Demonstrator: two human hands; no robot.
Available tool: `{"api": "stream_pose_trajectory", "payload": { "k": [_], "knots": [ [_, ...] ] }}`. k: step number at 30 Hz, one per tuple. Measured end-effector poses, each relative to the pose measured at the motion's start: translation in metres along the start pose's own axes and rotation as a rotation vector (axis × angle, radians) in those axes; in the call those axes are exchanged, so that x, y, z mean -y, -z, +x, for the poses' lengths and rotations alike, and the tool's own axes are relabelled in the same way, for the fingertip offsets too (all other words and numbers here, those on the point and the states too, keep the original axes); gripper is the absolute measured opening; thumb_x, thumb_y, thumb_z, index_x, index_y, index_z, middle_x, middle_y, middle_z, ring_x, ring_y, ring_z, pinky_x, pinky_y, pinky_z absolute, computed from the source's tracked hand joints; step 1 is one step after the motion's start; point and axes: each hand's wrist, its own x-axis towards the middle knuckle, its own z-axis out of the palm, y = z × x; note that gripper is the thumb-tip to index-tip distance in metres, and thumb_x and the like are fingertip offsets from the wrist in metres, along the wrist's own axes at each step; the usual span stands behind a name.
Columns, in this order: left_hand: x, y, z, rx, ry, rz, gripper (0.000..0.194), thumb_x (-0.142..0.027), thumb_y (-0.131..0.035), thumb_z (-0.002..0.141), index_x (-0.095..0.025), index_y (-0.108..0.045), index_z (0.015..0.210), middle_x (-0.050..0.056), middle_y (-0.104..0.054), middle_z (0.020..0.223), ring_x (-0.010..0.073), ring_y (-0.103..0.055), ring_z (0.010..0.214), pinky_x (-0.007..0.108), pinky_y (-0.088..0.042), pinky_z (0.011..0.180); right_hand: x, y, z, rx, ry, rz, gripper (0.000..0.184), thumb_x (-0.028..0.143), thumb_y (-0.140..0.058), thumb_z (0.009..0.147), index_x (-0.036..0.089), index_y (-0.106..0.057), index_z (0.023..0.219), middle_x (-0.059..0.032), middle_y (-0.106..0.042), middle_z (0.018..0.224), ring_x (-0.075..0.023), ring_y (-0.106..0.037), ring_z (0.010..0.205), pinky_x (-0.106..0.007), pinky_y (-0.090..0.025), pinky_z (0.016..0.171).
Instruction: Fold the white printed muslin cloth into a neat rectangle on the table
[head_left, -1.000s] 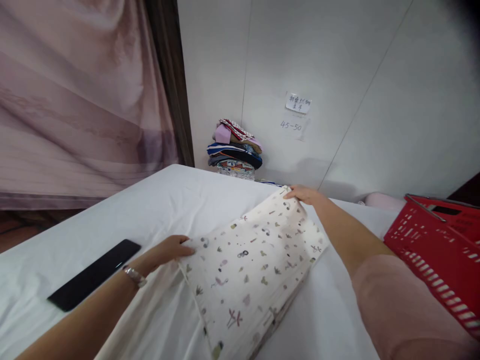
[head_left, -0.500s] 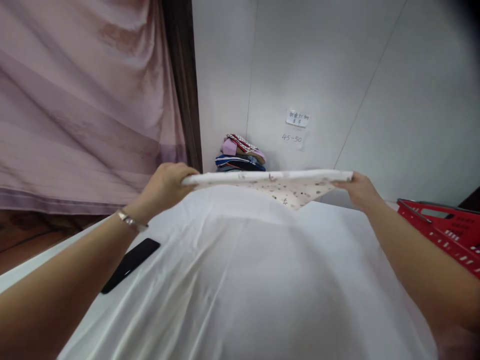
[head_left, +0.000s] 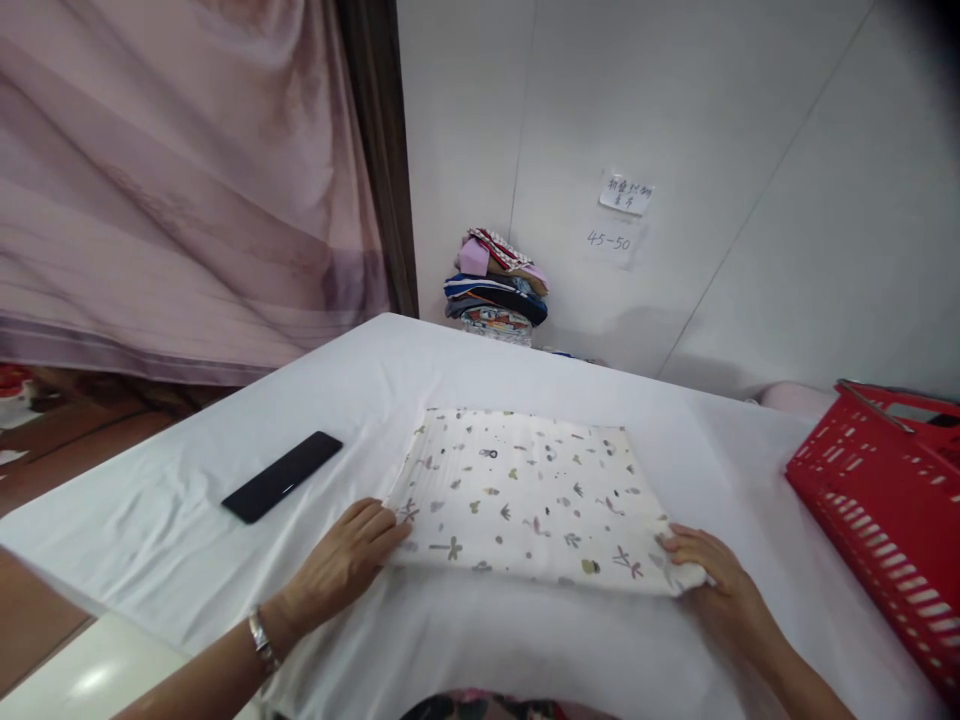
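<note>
A white cloth printed with small palm trees, leaves and flamingos lies spread as a folded rectangle on the white-covered table. My left hand grips its near left corner, fingers curled over the edge. At the near right corner, my right hand pinches the cloth, which bunches a little between thumb and fingers. The near edge is drawn straight between both hands. Some of the fingertips are hidden under the fabric. A bracelet circles my left wrist.
A black phone lies on the table to the left. On the right stands a red plastic basket with a handle. Folded clothes are stacked beyond the far edge, by a wall with paper notes. A pink curtain hangs at left.
Both hands have come down and toward me with the cloth. It was stretched in the air, seen nearly edge-on, and now lies flat on the table. The view has tilted and shifted.
</note>
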Motion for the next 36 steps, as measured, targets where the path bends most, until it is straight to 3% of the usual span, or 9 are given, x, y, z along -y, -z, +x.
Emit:
{"api": "stream_pose_trajectory", "payload": {
  "k": [4,8,11,13,18,23,28,31,36],
  "knots": [
    [-0.009,0.005,-0.011,0.074,0.035,-0.096,0.036,-0.007,-0.046,0.076,-0.024,-0.057,0.106,0.005,-0.059,0.086,0.02,-0.052,0.081,0.037,-0.046,0.077,-0.007,0.004,-0.008,0.063,-0.033,-0.004,0.021,0.04,-0.053,0.078,0.027,-0.069,0.085,-0.007,-0.068,0.103,-0.0279,-0.056,0.11,-0.048,-0.047,0.092],
    [-0.012,0.023,-0.008,0.205,0.144,-0.257,0.04,-0.009,-0.051,0.072,-0.025,-0.058,0.107,0.006,-0.06,0.095,0.0214,-0.054,0.09,0.036,-0.046,0.081,-0.008,0.012,-0.001,0.19,-0.08,-0.03,0.023,0.036,-0.053,0.075,0.028,-0.071,0.085,-0.0063,-0.069,0.102,-0.0285,-0.059,0.106,-0.051,-0.046,0.093],
    [-0.006,0.039,0.009,0.33,0.262,-0.398,0.027,-0.031,-0.053,0.079,-0.026,-0.061,0.104,0.004,-0.062,0.098,0.02,-0.058,0.088,0.032,-0.048,0.078,0.02,0.016,0.02,0.199,-0.154,-0.079,0.03,0.033,-0.045,0.079,0.027,-0.071,0.094,-0.0049,-0.065,0.112,-0.0276,-0.053,0.114,-0.051,-0.041,0.099],
    [0.0,0.039,0.027,0.321,0.375,-0.406,0.032,-0.042,-0.049,0.082,-0.024,-0.061,0.105,0.005,-0.062,0.107,0.0205,-0.059,0.092,0.032,-0.048,0.081,0.053,0.01,0.04,0.144,-0.165,-0.097,0.035,0.032,-0.04,0.083,0.026,-0.068,0.103,-0.0039,-0.06,0.12,-0.0254,-0.047,0.121,-0.049,-0.036,0.104],
    [0.019,-0.004,0.082,0.12,0.403,-0.255,0.046,-0.047,-0.046,0.083,-0.019,-0.055,0.118,0.011,-0.051,0.129,0.0247,-0.044,0.12,0.04,-0.033,0.102,0.115,-0.036,0.085,0.308,0.006,-0.216,0.048,0.042,-0.033,0.091,0.027,-0.039,0.136,0.0005,-0.023,0.148,-0.023,-0.015,0.137,-0.047,-0.019,0.111],
    [0.043,-0.049,0.108,0.17,0.512,-0.144,0.049,-0.044,-0.046,0.084,-0.02,-0.049,0.125,0.011,-0.04,0.14,0.0264,-0.029,0.132,0.048,-0.025,0.105,0.103,-0.079,0.087,0.472,0.017,-0.386,0.055,0.052,-0.027,0.091,0.029,-0.027,0.141,-0.0021,-0.014,0.15,-0.0239,-0.009,0.138,-0.05,-0.013,0.111],
    [0.065,-0.051,0.12,0.081,0.52,-0.133,0.033,-0.039,-0.04,0.088,-0.022,-0.061,0.107,0.008,-0.054,0.126,0.0221,-0.043,0.121,0.043,-0.028,0.103,0.088,-0.087,0.079,0.453,0.046,-0.399,0.054,0.053,-0.025,0.091,0.032,-0.024,0.141,-0.001,-0.013,0.151,-0.024,-0.009,0.138,-0.05,-0.012,0.11],
    [0.077,-0.051,0.136,0.029,0.551,-0.094,0.031,-0.03,-0.042,0.086,-0.018,-0.061,0.108,0.01,-0.055,0.124,0.0231,-0.045,0.118,0.04,-0.031,0.1,0.089,-0.087,0.079,0.452,0.044,-0.402,0.054,0.053,-0.026,0.091,0.033,-0.024,0.141,-0.0003,-0.012,0.151,-0.0244,-0.009,0.138,-0.051,-0.012,0.11],
    [0.091,-0.062,0.158,0.047,0.525,-0.095,0.026,-0.026,-0.048,0.082,-0.018,-0.063,0.101,0.01,-0.061,0.108,0.0243,-0.05,0.108,0.04,-0.034,0.096,0.089,-0.087,0.079,0.444,0.044,-0.395,0.054,0.053,-0.027,0.091,0.034,-0.023,0.141,0.0009,-0.013,0.151,-0.0239,-0.008,0.138,-0.05,-0.013,0.11]
  ]
}}
